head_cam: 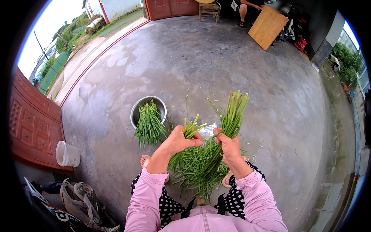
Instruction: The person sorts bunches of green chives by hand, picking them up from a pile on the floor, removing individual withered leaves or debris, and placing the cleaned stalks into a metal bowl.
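Observation:
My left hand (179,140) grips a small bunch of long green stalks, their pale cut ends pointing up and the leaves hanging down. A larger bunch of green stalks (233,116) is held in my right hand (229,145), thumb towards the left hand, with a thin stalk stretching between the two. Below both hands lies a loose heap of green leafy stalks (200,171) on the floor, between my feet. To the left, a metal basin (134,116) holds a sheaf of similar greens (150,123), leaves draped over its near rim. A clear plastic bag (208,130) shows behind the hands.
Stalk scraps lie on the concrete floor (179,66). A white plastic bucket (68,154) stands by a red door (36,124) at left. At the back are a wooden stool (209,11), a seated person (243,13) and a wooden board (268,27).

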The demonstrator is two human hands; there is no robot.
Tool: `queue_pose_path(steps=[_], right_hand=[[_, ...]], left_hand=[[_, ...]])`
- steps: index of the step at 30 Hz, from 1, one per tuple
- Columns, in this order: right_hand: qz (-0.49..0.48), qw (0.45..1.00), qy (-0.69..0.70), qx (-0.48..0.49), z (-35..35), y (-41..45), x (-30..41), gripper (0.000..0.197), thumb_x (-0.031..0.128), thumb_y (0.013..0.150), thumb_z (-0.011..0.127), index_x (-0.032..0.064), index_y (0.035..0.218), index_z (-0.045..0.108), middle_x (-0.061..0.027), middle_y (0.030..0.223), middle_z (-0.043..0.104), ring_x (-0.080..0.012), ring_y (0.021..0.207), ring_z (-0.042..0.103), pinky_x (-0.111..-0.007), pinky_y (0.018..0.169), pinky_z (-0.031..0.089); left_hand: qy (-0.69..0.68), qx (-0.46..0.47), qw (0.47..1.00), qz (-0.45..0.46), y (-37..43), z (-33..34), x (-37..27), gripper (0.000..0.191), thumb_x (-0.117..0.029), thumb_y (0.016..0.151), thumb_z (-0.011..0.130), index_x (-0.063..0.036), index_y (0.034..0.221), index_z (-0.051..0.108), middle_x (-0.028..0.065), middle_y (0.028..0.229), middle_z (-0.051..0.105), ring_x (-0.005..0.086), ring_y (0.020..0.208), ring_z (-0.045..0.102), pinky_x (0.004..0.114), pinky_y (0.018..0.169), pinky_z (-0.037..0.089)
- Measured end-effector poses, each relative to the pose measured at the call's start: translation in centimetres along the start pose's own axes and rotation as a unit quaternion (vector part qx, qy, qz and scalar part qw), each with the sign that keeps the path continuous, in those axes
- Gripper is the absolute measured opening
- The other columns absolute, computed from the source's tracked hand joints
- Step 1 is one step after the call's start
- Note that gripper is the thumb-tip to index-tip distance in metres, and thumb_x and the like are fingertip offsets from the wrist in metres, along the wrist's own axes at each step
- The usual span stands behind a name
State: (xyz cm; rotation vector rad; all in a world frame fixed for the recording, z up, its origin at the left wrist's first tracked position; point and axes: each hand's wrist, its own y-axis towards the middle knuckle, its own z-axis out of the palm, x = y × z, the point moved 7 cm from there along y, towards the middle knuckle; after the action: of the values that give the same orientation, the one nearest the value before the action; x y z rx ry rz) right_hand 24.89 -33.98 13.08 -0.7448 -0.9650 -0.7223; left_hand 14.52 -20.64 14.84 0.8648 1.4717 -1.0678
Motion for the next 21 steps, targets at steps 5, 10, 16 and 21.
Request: queue_pose_path(steps=[5, 10, 16, 21], right_hand=[[-0.071, 0.993, 0.064, -0.067, -2.8, 2.0, 3.5, 0.015, 0.014, 0.078, 0.067, 0.0025, 0.078, 0.057, -0.0006, 0.069, 0.054, -0.0085, 0.054, 0.045, -0.021, 0.049, 0.035], [-0.113, 0.986, -0.122, -0.007, -0.4, 0.2, 2.4, 0.007, 0.007, 0.078, 0.064, 0.001, 0.081, 0.061, 0.0011, 0.072, 0.059, -0.0072, 0.06, 0.05, -0.022, 0.056, 0.04], [-0.169, 0.906, -0.376, 0.097, 1.6, -1.5, 2.7, 0.015, 0.012, 0.068, 0.068, 0.0068, 0.082, 0.066, -0.0109, 0.07, 0.062, -0.0161, 0.057, 0.058, -0.028, 0.056, 0.045], [-0.3, 0.821, -0.474, 0.105, 2.6, -2.4, 3.9, 0.016, 0.014, 0.064, 0.068, 0.0115, 0.079, 0.066, -0.0064, 0.066, 0.06, -0.0237, 0.058, 0.059, -0.032, 0.053, 0.045]], left_hand=[[0.001, 0.004, 1.0, -0.009, -0.6, -1.7, -0.1, 0.014, -0.007, 0.069, 0.072, 0.0022, 0.077, 0.066, 0.0041, 0.07, 0.062, 0.0104, 0.066, 0.056, 0.025, 0.062, 0.044], [0.009, -0.021, 0.999, -0.022, -0.6, -2.5, 0.0, 0.016, -0.007, 0.067, 0.073, 0.0028, 0.078, 0.066, 0.0051, 0.07, 0.063, 0.0109, 0.065, 0.057, 0.025, 0.062, 0.045], [0.008, -0.024, 1.0, -0.016, -0.2, -2.7, 0.8, 0.019, -0.005, 0.066, 0.074, 0.0028, 0.081, 0.065, 0.0051, 0.073, 0.063, 0.0105, 0.066, 0.057, 0.024, 0.062, 0.046], [0.024, -0.065, 0.998, 0.01, -0.1, -2.4, 0.0, 0.014, -0.004, 0.069, 0.069, 0.0038, 0.08, 0.066, 0.0042, 0.073, 0.064, 0.0088, 0.067, 0.056, 0.026, 0.061, 0.045]])
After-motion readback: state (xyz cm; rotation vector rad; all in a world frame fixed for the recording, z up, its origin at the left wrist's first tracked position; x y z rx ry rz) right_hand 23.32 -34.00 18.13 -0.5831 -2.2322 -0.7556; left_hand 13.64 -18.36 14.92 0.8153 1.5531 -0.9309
